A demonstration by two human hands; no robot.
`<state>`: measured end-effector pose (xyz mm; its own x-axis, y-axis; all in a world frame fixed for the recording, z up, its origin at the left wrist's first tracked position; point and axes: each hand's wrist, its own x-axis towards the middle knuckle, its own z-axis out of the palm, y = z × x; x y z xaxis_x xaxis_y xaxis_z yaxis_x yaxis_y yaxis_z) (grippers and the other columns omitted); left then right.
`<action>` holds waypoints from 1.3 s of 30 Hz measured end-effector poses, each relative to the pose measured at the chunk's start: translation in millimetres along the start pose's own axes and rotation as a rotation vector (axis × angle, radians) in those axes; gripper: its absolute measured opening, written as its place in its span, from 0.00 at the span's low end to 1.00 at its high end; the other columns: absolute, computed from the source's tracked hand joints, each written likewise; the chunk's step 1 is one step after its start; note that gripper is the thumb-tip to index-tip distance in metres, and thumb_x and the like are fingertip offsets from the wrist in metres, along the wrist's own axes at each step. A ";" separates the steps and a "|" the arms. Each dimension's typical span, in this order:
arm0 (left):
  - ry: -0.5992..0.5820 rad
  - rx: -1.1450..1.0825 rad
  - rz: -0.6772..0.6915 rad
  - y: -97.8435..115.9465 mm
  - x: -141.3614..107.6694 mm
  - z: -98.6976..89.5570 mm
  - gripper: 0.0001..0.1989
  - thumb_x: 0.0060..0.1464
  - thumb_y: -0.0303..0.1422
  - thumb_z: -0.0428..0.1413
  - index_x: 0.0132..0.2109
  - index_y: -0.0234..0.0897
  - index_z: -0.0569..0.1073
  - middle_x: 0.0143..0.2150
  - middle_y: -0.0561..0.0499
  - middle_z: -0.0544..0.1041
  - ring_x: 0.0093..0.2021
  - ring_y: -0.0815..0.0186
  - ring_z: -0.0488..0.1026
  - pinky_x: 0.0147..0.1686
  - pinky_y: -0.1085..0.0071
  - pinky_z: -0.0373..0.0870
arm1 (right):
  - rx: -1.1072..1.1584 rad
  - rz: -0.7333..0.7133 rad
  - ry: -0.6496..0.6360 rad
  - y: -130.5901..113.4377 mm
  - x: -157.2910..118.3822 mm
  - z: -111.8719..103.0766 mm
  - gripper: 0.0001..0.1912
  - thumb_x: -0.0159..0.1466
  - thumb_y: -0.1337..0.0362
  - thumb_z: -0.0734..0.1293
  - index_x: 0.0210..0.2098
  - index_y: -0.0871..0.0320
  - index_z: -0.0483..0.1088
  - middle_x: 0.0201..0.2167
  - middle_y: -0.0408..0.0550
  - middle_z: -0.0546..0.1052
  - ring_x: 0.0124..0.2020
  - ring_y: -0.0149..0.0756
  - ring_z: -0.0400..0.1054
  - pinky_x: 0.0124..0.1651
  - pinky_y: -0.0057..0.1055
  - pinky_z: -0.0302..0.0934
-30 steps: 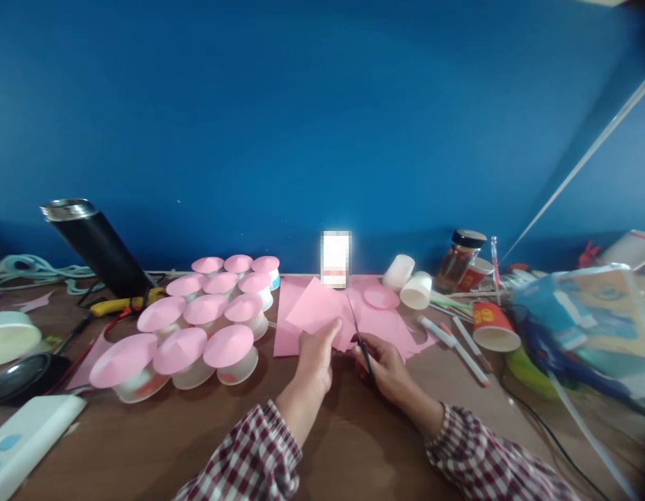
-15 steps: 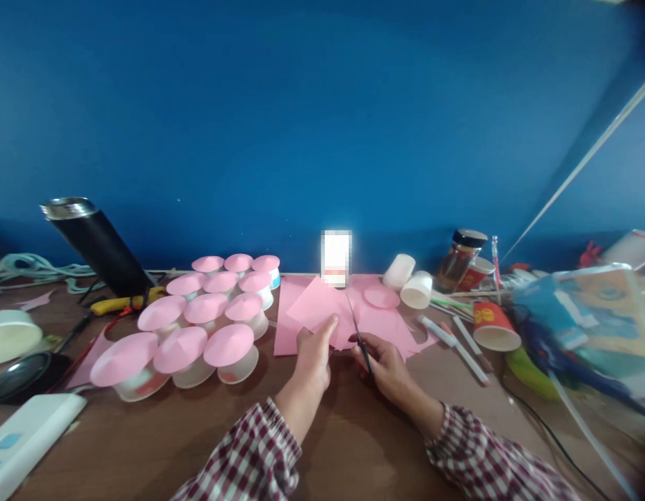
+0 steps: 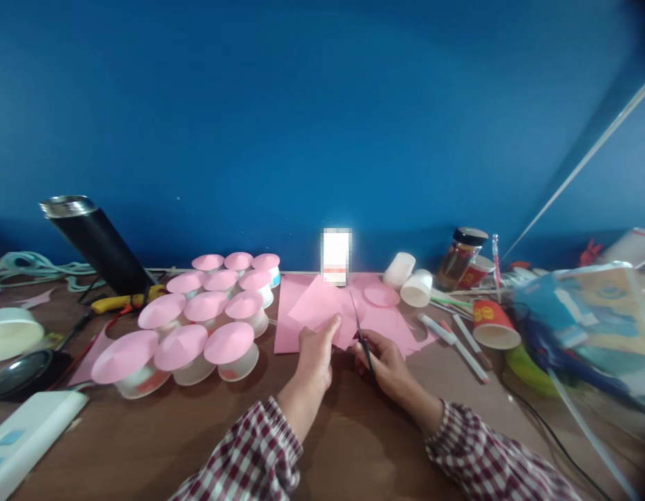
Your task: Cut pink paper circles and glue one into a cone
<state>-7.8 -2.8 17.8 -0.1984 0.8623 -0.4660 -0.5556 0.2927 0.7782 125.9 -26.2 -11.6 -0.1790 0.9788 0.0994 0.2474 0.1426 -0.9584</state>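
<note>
My left hand [image 3: 316, 355] grips the lower edge of a pink paper sheet [image 3: 322, 304], thumb on top and the other fingers hidden beneath. My right hand [image 3: 385, 363] is closed around dark-handled scissors [image 3: 364, 348], whose thin blades point up and away at the sheet's right side. Beneath lie larger pink sheets [image 3: 288, 334] and a pink paper disc [image 3: 381, 295]. Left of my hands, several upturned paper cups wear shallow pink paper cones [image 3: 229, 343]. Two white cups [image 3: 417, 289] lie to the right of the sheets.
A black flask [image 3: 100, 243], a yellow-handled tool [image 3: 118, 305] and a white power strip [image 3: 33, 438] are at the left. On the right are markers [image 3: 467, 353], a red cup [image 3: 494, 323], a lidded jar [image 3: 460, 259] and plastic packaging [image 3: 604, 313]. A bright blurred rectangle [image 3: 336, 256] stands by the blue wall.
The held pink sheet has shifted and turned slightly between my hands. The scissors have moved a little to the right, and both hands stay nearly in place.
</note>
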 end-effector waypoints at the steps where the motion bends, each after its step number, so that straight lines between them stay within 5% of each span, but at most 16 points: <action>1: 0.002 -0.003 0.001 0.9 -1.3 0.4 0.22 0.42 0.32 0.65 0.39 0.35 0.61 0.22 0.54 0.71 0.22 0.61 0.74 0.20 0.66 0.71 | 0.003 -0.002 0.001 -0.6 -0.1 -0.2 0.17 0.63 0.52 0.63 0.41 0.59 0.70 0.20 0.40 0.69 0.21 0.30 0.64 0.24 0.24 0.59; 39: -0.008 -0.029 0.046 0.4 3.6 -1.9 0.20 0.41 0.34 0.66 0.37 0.35 0.63 0.24 0.53 0.71 0.22 0.65 0.72 0.21 0.69 0.69 | -0.029 0.031 0.012 9.9 0.5 -1.1 0.19 0.63 0.53 0.64 0.46 0.60 0.69 0.20 0.39 0.68 0.19 0.27 0.62 0.22 0.23 0.58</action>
<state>-10.3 -0.4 15.7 -0.2176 0.8778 -0.4267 -0.5690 0.2411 0.7862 129.3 -24.1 -20.8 -0.1589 0.9846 0.0728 0.2806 0.1158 -0.9528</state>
